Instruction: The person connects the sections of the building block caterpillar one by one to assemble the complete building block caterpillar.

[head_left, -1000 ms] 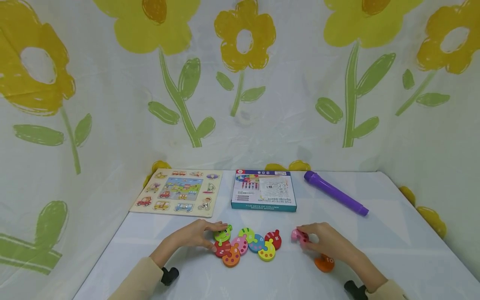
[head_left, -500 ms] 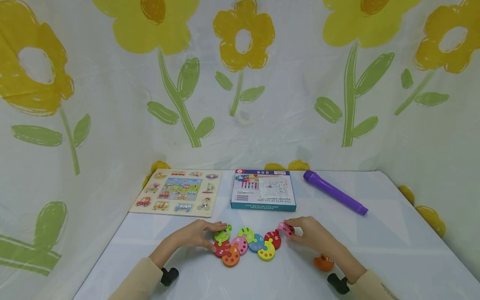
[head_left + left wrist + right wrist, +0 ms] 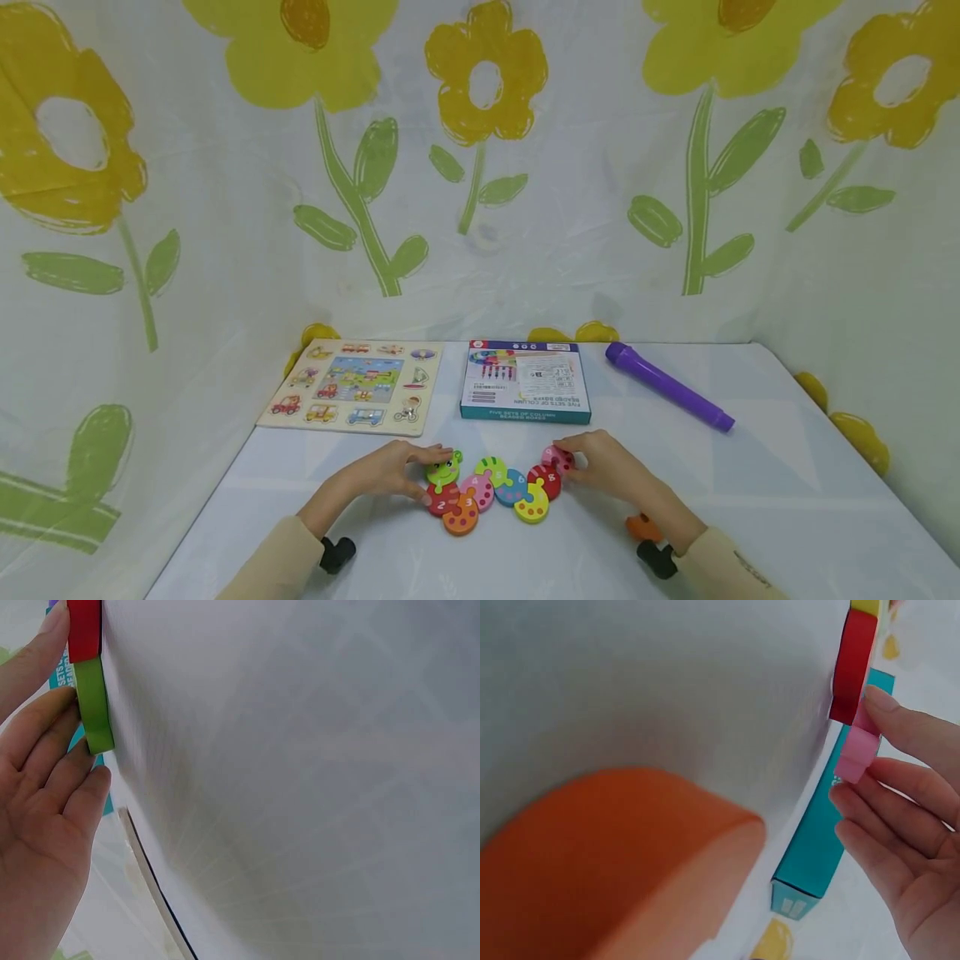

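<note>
A number caterpillar puzzle of joined coloured pieces lies on the table, from a green head piece (image 3: 442, 472) to a red piece marked 8 (image 3: 544, 482). My left hand (image 3: 384, 469) holds its left end, fingers at the head and thumb by the red piece marked 2 (image 3: 442, 500). Between thumb and fingers, my right hand (image 3: 606, 468) pinches a pink puzzle piece (image 3: 557, 460) against the red 8; whether they interlock, I cannot tell. An orange puzzle piece (image 3: 642, 527) lies under the right wrist, partly hidden; it looms large in the right wrist view (image 3: 607, 855).
Behind the caterpillar stand a wooden vehicle puzzle board (image 3: 417, 422) at left, a teal-edged box (image 3: 525, 412) in the middle and a purple toy microphone (image 3: 670, 387) at right. A flower-print curtain (image 3: 570, 208) closes off the table's back.
The right hand has carried the pink piece leftward from near the orange piece to the red 8's upper right side. My left hand has stayed at the head end.
</note>
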Demonstrator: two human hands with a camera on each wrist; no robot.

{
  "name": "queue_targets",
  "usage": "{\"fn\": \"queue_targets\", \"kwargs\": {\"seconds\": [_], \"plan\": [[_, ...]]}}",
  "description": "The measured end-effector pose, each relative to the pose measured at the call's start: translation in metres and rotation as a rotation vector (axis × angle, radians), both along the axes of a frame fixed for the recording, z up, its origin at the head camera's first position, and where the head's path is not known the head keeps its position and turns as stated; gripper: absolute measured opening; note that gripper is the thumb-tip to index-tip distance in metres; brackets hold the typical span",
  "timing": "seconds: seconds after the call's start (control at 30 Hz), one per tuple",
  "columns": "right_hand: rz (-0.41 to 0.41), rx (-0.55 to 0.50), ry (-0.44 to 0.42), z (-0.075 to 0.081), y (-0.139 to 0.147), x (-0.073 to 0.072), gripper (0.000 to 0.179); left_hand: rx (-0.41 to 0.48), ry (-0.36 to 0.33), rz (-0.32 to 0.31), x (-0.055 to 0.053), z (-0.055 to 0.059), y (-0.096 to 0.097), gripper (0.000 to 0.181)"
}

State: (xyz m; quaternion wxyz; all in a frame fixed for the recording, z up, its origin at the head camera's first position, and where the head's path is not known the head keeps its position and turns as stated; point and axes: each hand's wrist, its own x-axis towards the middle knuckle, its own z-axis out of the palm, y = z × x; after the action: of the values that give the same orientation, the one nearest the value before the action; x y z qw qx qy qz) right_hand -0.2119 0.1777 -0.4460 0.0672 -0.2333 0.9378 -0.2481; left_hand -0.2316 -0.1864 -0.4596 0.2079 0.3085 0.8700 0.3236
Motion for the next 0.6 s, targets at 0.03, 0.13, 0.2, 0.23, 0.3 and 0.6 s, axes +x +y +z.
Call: {"fn": "queue_targets", "kwargs": {"seconds": [0.03,0.13,0.2,0.23,0.3,0.6], "plan": [[0.000,-0.001,0.003,0.0003,-0.0007,-0.0003,0.042,-0.001,-0.002,0.001,0.0000,0.0002,-0.0003,0.065],[0.000,-0.007,0.008,0.0013,-0.0022,-0.0015,0.041,0.006,0.009,-0.010,-0.0003,0.0002,-0.0004,0.066],[0.001,-0.009,0.001,0.0016,-0.0025,-0.0023,0.041,0.009,0.014,-0.016,-0.0003,-0.0002,-0.0002,0.066],[0.000,-0.009,-0.005,0.0014,-0.0025,-0.0029,0.041,0.009,0.018,-0.018,-0.0002,-0.0002,-0.0002,0.066],[0.002,-0.008,-0.015,0.0012,-0.0023,-0.0038,0.042,0.007,0.018,-0.018,-0.0001,-0.0001,0.0001,0.066],[0.005,-0.002,-0.054,0.0008,-0.0019,-0.0059,0.043,0.003,0.014,-0.005,0.0014,0.0017,0.0011,0.065]]}}
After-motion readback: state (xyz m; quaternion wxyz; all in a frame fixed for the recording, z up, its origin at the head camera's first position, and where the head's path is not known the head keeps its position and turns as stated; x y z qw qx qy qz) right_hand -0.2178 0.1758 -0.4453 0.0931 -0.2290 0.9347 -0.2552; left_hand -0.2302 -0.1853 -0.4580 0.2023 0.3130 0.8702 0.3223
